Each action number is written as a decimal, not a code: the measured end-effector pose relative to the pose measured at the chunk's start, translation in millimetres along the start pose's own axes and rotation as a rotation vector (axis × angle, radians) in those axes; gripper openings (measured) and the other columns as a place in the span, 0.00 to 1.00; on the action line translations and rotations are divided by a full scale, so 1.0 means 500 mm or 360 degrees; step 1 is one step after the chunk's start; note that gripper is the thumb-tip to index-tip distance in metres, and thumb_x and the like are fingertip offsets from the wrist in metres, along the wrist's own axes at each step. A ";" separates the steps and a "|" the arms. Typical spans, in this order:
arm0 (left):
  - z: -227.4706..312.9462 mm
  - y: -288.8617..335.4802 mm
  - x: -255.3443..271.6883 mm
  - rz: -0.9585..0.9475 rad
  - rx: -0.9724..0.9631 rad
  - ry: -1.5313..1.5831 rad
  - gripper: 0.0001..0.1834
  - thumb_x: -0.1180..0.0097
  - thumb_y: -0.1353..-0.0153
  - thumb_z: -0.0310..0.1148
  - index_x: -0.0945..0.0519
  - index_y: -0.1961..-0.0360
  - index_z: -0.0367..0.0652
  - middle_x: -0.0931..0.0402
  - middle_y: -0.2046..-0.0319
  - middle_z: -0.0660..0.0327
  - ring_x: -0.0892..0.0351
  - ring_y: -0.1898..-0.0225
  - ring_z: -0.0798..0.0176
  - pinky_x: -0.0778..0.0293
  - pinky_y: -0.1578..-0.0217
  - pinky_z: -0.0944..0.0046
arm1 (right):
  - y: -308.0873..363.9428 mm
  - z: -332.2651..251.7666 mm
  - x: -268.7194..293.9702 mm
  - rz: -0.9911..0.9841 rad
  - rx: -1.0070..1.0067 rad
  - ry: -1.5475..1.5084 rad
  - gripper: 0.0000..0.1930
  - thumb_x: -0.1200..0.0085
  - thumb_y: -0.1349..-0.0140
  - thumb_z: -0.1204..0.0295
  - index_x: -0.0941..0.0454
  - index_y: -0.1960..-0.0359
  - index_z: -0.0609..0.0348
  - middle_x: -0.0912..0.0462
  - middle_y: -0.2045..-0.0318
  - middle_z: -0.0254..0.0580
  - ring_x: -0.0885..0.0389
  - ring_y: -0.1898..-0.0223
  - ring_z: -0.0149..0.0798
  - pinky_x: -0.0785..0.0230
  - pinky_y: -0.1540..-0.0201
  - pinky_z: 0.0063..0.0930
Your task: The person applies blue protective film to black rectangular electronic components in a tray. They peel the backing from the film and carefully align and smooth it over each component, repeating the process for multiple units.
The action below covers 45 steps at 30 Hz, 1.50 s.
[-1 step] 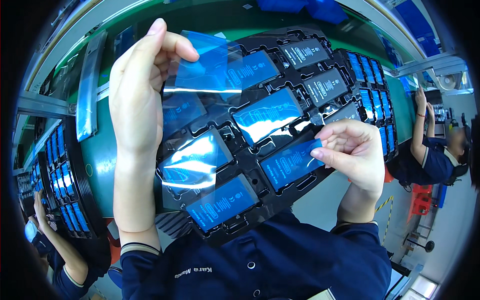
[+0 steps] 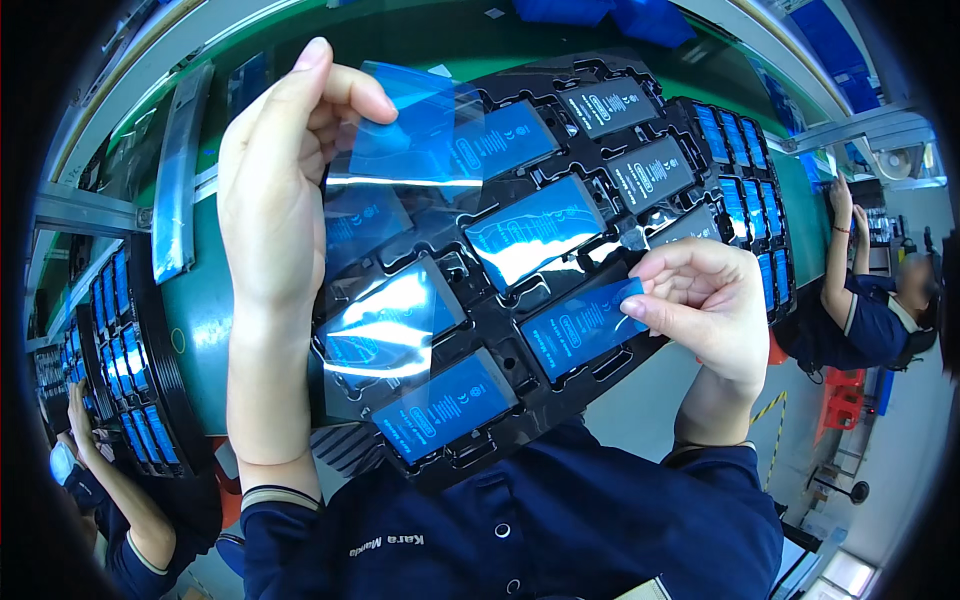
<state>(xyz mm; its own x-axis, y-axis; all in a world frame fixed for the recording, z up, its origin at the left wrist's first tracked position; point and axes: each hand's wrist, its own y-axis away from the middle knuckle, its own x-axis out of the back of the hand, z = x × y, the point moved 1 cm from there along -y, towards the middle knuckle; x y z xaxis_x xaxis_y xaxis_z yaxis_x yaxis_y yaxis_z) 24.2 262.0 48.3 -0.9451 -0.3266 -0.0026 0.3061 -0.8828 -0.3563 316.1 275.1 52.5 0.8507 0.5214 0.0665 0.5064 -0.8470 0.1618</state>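
My left hand is raised at the left with its fingers curled at the edge of a clear plastic sheet, the index finger over a blue film near its top. That sheet hangs across the left part of a black tray holding flat phone batteries. My right hand pinches the corner of a blue film between thumb and forefinger, over a battery at the tray's near right. Another blue-covered battery lies closest to me; farther right, a battery shows bare grey.
More trays of blue-covered batteries stand at the right and on a stack at the left. A clear blue-tinted strip lies on the green bench. One co-worker is at the right, another at the lower left.
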 end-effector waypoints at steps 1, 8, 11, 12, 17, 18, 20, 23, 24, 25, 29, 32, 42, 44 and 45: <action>0.000 0.000 -0.001 0.0000 0.0003 0.0014 0.23 0.58 0.32 0.44 0.21 0.75 0.39 0.23 0.74 0.64 0.32 0.72 0.74 0.39 0.65 0.72 | 0.000 0.000 0.000 -0.0003 0.0007 0.0009 0.11 0.37 0.51 0.85 0.22 0.64 0.70 0.18 0.71 0.41 0.19 0.70 0.24 0.26 0.66 0.12; -0.001 0.000 -0.001 -0.0015 0.0015 0.0043 0.23 0.57 0.32 0.43 0.21 0.75 0.38 0.23 0.74 0.64 0.31 0.71 0.74 0.39 0.65 0.74 | 0.001 0.006 -0.003 0.0009 0.0036 0.0059 0.11 0.38 0.50 0.85 0.22 0.64 0.70 0.18 0.71 0.41 0.19 0.70 0.24 0.26 0.66 0.13; 0.002 0.002 -0.005 -0.0010 0.0030 0.0066 0.20 0.54 0.34 0.41 0.21 0.75 0.37 0.23 0.74 0.65 0.31 0.71 0.75 0.38 0.65 0.75 | 0.002 0.007 -0.008 0.0041 0.0030 0.0070 0.11 0.38 0.50 0.85 0.22 0.64 0.69 0.19 0.73 0.37 0.21 0.73 0.20 0.30 0.70 0.10; 0.004 0.003 -0.007 -0.0005 0.0039 0.0076 0.19 0.52 0.34 0.40 0.21 0.75 0.36 0.23 0.74 0.65 0.30 0.71 0.76 0.37 0.64 0.75 | 0.003 0.008 -0.007 0.0028 0.0053 0.0160 0.11 0.38 0.51 0.85 0.21 0.63 0.69 0.19 0.73 0.36 0.24 0.75 0.19 0.33 0.72 0.09; 0.017 0.022 -0.022 -0.0280 -0.0042 0.0033 0.05 0.44 0.41 0.25 0.23 0.65 0.36 0.25 0.68 0.65 0.29 0.65 0.75 0.35 0.59 0.75 | 0.001 -0.029 -0.012 0.0122 0.0361 0.0799 0.14 0.37 0.53 0.83 0.21 0.62 0.67 0.21 0.71 0.33 0.35 0.82 0.15 0.45 0.79 0.10; 0.023 0.028 -0.027 -0.0368 -0.0020 -0.0006 0.06 0.43 0.42 0.23 0.24 0.63 0.36 0.26 0.66 0.64 0.29 0.63 0.74 0.35 0.57 0.75 | -0.004 -0.035 0.000 0.0223 0.0579 0.1001 0.15 0.37 0.53 0.83 0.22 0.61 0.66 0.23 0.69 0.34 0.36 0.83 0.16 0.45 0.79 0.12; 0.024 0.030 -0.034 -0.0487 -0.0178 -0.0070 0.12 0.39 0.47 0.20 0.24 0.60 0.35 0.26 0.62 0.62 0.27 0.60 0.72 0.33 0.57 0.73 | -0.009 -0.037 0.013 0.0537 0.0682 0.0696 0.15 0.39 0.52 0.83 0.22 0.60 0.66 0.24 0.68 0.34 0.33 0.79 0.16 0.42 0.76 0.12; 0.027 0.037 -0.038 -0.0752 -0.0323 -0.0143 0.18 0.38 0.49 0.19 0.24 0.56 0.33 0.24 0.57 0.57 0.25 0.57 0.66 0.31 0.53 0.68 | -0.046 -0.076 0.003 0.0249 0.0902 0.0874 0.18 0.42 0.48 0.82 0.25 0.53 0.67 0.25 0.58 0.41 0.26 0.61 0.28 0.35 0.61 0.18; 0.020 0.035 -0.039 -0.0856 -0.0620 -0.0233 0.22 0.38 0.51 0.18 0.25 0.52 0.32 0.24 0.57 0.55 0.24 0.58 0.65 0.30 0.54 0.68 | -0.063 -0.080 -0.009 0.0109 0.0947 0.0964 0.20 0.42 0.47 0.82 0.27 0.50 0.68 0.26 0.53 0.43 0.27 0.55 0.31 0.35 0.56 0.21; 0.027 0.038 -0.038 -0.0873 -0.0570 -0.0250 0.24 0.37 0.52 0.18 0.26 0.51 0.31 0.24 0.57 0.55 0.24 0.60 0.65 0.30 0.55 0.68 | -0.085 -0.090 -0.023 -0.0051 0.1006 0.1035 0.23 0.43 0.46 0.82 0.29 0.46 0.69 0.27 0.48 0.45 0.27 0.50 0.34 0.34 0.50 0.24; 0.037 0.044 -0.053 -0.0782 -0.0358 -0.0177 0.34 0.39 0.51 0.20 0.34 0.40 0.32 0.25 0.68 0.61 0.28 0.68 0.70 0.32 0.63 0.73 | -0.131 -0.082 -0.052 -0.0452 0.0615 0.0411 0.21 0.44 0.43 0.82 0.29 0.46 0.68 0.24 0.50 0.46 0.25 0.50 0.33 0.32 0.45 0.29; 0.025 0.037 -0.053 -0.0691 -0.0336 -0.0185 0.27 0.41 0.48 0.20 0.29 0.44 0.32 0.22 0.68 0.57 0.22 0.67 0.68 0.28 0.64 0.70 | -0.147 -0.089 -0.066 -0.0413 0.0895 0.0597 0.12 0.42 0.44 0.78 0.22 0.57 0.67 0.17 0.63 0.46 0.17 0.64 0.35 0.25 0.61 0.26; 0.031 0.024 -0.047 -0.0518 -0.0635 -0.0683 0.09 0.32 0.54 0.30 0.21 0.77 0.38 0.25 0.83 0.59 0.25 0.83 0.63 0.33 0.82 0.68 | -0.171 -0.122 -0.037 -0.0603 0.1141 0.0784 0.09 0.37 0.53 0.82 0.18 0.67 0.64 0.17 0.63 0.47 0.18 0.61 0.38 0.27 0.57 0.28; 0.043 0.018 -0.034 -0.0584 -0.0601 -0.0751 0.13 0.29 0.57 0.35 0.22 0.79 0.39 0.27 0.85 0.60 0.27 0.85 0.64 0.34 0.82 0.69 | -0.175 -0.136 -0.008 -0.0565 0.0989 0.0589 0.07 0.39 0.51 0.82 0.18 0.68 0.65 0.18 0.63 0.46 0.19 0.63 0.36 0.28 0.58 0.28; 0.038 0.017 -0.027 -0.0520 -0.0546 -0.0665 0.16 0.29 0.59 0.36 0.23 0.81 0.38 0.28 0.86 0.61 0.29 0.86 0.64 0.36 0.83 0.71 | -0.182 -0.137 0.017 -0.0436 0.0873 0.0388 0.07 0.41 0.48 0.81 0.19 0.66 0.64 0.18 0.63 0.44 0.19 0.63 0.35 0.27 0.59 0.27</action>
<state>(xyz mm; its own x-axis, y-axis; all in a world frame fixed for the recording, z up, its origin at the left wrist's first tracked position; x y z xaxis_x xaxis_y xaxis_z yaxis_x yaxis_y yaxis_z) 42.0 252.5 63.2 -0.8380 -0.2237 0.4978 -0.1105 -0.8237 -0.5562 267.5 363.8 105.6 0.6571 0.6799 0.3255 0.7533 -0.5767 -0.3163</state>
